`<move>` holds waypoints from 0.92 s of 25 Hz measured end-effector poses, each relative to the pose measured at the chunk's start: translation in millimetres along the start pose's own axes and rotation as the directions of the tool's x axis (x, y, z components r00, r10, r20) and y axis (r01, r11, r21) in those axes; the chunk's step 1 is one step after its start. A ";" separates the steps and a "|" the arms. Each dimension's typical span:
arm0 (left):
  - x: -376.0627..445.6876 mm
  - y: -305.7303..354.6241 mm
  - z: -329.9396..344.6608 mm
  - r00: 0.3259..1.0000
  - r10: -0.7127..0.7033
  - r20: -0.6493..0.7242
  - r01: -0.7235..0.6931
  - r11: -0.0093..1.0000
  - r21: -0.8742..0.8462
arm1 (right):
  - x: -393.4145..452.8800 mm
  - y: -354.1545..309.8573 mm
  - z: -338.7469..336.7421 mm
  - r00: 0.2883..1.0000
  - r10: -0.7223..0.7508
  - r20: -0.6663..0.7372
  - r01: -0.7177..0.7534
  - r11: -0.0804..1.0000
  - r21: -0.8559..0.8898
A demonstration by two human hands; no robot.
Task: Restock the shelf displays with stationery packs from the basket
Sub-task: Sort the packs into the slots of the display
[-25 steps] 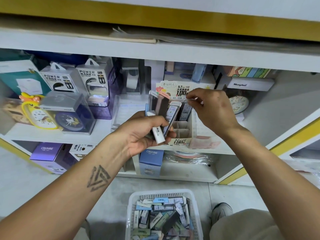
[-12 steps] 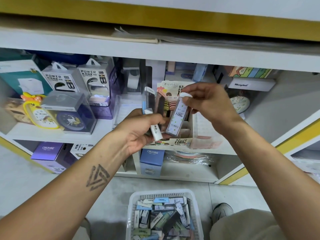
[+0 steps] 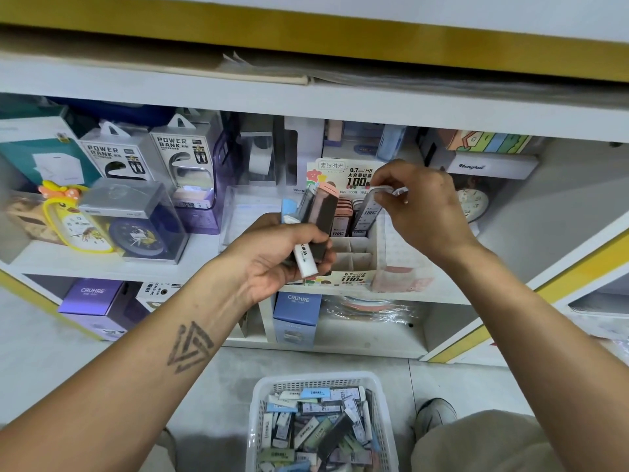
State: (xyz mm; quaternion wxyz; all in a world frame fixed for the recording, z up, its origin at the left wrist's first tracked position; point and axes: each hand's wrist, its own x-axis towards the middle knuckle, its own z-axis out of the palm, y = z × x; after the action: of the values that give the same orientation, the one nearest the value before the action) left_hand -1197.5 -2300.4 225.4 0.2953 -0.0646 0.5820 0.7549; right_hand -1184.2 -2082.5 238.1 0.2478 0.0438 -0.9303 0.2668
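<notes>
evidently our right hand pinches one lead pack by its cap, lowering it into the display box; left hand grips spare packs for feeding, basket below.

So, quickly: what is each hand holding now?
Left hand: grips a bunch of lead packs.
Right hand: pinches the top of one pack in the display box.

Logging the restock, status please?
Left hand holds spare packs. Right hand pinches a pack over the display box. Front slots free.
</notes>
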 end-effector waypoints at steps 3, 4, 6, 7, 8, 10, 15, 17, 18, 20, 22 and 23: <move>0.1 -0.2 -1.4 1.000 0.007 0.025 -0.007 1.000 -0.006 | -2.0 2.6 8.0 0.999 -0.039 0.019 0.039 0.999 -0.031; -0.5 -0.3 -1.4 0.999 0.007 0.035 -0.007 1.000 -0.006 | -3.3 3.5 11.0 0.998 -0.041 0.037 0.043 0.998 -0.052; -2.0 -0.4 -1.0 0.998 0.009 0.057 -0.010 1.000 0.008 | -4.9 4.6 15.4 0.995 -0.063 0.082 0.074 0.989 -0.129; -2.6 -0.5 -1.0 0.998 0.011 0.067 -0.012 1.000 0.019 | -4.8 4.4 16.4 0.992 -0.076 0.100 0.093 0.980 -0.178; -2.9 -0.6 -0.9 0.997 0.011 0.076 -0.014 0.999 0.031 | -4.6 3.9 17.2 0.991 -0.088 0.102 0.108 0.971 -0.212; -3.9 -0.9 -0.1 0.995 0.011 0.103 -0.017 0.998 0.052 | -3.0 0.1 17.5 0.997 -0.055 0.055 0.060 0.993 -0.097; -4.6 -1.7 1.5 0.982 -0.013 0.190 -0.012 0.991 0.132 | -1.3 -25.3 15.8 0.891 0.266 0.368 -0.448 0.650 0.614; -4.1 -1.1 1.3 0.974 -0.037 0.224 0.006 0.991 0.133 | -1.9 -27.5 18.9 0.884 0.249 0.397 -0.459 0.626 0.630; -4.2 -0.9 1.5 0.969 -0.047 0.243 0.014 0.990 0.138 | -1.6 -28.3 19.6 0.882 0.253 0.398 -0.463 0.625 0.628; -5.5 -0.4 2.3 0.958 -0.072 0.279 0.029 0.987 0.155 | -0.4 -27.5 18.8 0.870 0.261 0.419 -0.488 0.583 0.649; -6.7 0.7 1.7 0.947 -0.098 0.306 0.048 0.985 0.168 | 2.2 -26.8 13.8 0.863 0.276 0.424 -0.505 0.500 0.704; -7.1 1.4 0.7 0.942 -0.110 0.317 0.056 0.983 0.172 | 4.1 -24.8 10.5 0.864 0.302 0.403 -0.503 0.464 0.729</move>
State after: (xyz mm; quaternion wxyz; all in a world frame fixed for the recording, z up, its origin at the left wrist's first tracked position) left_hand -1192.3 -2302.6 229.9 0.4231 0.0603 0.5810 0.6927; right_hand -1187.0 -2108.9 244.1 0.0255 -0.0401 -0.7041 0.7085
